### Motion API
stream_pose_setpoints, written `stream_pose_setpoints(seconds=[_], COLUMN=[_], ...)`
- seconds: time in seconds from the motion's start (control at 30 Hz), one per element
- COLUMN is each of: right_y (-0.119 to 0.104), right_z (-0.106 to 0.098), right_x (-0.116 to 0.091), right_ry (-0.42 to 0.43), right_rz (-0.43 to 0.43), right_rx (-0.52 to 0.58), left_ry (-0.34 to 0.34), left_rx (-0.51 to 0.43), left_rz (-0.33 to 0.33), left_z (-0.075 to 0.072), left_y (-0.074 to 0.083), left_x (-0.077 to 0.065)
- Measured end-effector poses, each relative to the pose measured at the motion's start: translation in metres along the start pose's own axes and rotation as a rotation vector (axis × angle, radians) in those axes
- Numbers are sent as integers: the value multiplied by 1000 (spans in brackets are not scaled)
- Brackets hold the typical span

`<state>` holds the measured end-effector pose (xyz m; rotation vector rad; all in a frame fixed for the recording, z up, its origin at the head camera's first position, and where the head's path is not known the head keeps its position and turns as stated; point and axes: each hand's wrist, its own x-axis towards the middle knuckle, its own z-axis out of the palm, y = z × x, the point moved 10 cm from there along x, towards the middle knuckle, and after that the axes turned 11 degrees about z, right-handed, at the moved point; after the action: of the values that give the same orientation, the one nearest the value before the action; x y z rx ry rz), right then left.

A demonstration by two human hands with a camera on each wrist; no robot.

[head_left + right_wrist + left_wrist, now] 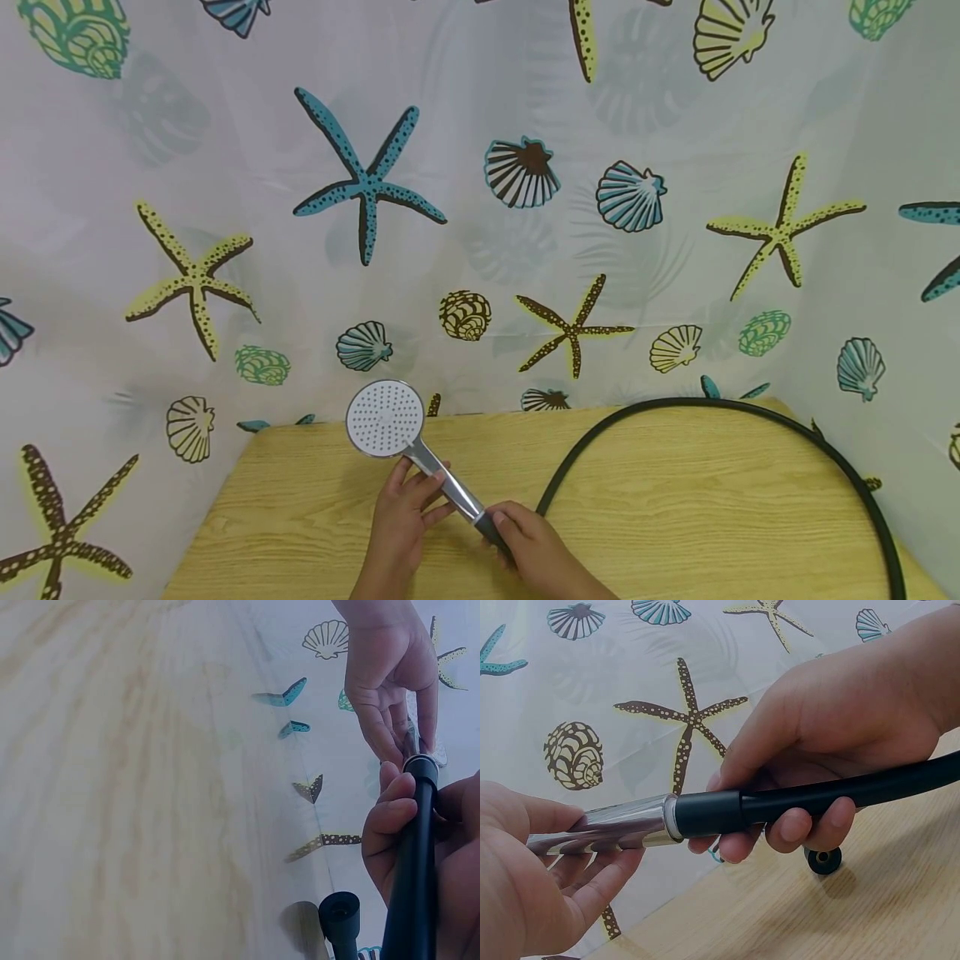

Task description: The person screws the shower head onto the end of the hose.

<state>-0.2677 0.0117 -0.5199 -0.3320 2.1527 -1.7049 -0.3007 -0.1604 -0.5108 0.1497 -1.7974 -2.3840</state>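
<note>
A chrome shower head (385, 418) with a round white nozzle face points up and to the left above the table. My left hand (401, 517) holds its chrome handle (607, 825) between thumb and fingers. At the handle's lower end, the black end fitting (709, 812) of a hose meets the chrome, with a thin pale ring at the joint. My right hand (531, 542) grips this fitting and the black hose (802, 801) just behind it, fingers curled underneath. How deep the fitting sits in the handle cannot be seen.
The hose (693, 402) loops across the right side of the wooden table (675, 500). A black hollow end (340, 909) shows close to the table's back edge. A curtain (480, 108) printed with starfish and shells hangs behind and at both sides.
</note>
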Motion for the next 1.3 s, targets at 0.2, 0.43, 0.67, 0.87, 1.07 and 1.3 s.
stream_pose_setpoints(seconds=[0.2,0.43,0.67,0.87,1.07,1.3], right_y=[-1,-1,4,5,5,9], right_z=[0,0,0,1,2,2], right_x=[0,0,0,-1,1,3], right_ry=[-2,-6,-13,-32,-34,-13], right_rz=[-4,-5,32,52,27,58], right_rx=[4,11,27,70,66,74], left_ry=[0,-4,1,-4,2,1], left_rx=[0,13,-6,-21,-15,-2], left_rz=[-2,-3,-5,4,-3,-7], left_z=[0,0,0,1,1,0], left_y=[0,-1,-1,0,0,0], left_x=[0,-2,-1,-3,-1,-1])
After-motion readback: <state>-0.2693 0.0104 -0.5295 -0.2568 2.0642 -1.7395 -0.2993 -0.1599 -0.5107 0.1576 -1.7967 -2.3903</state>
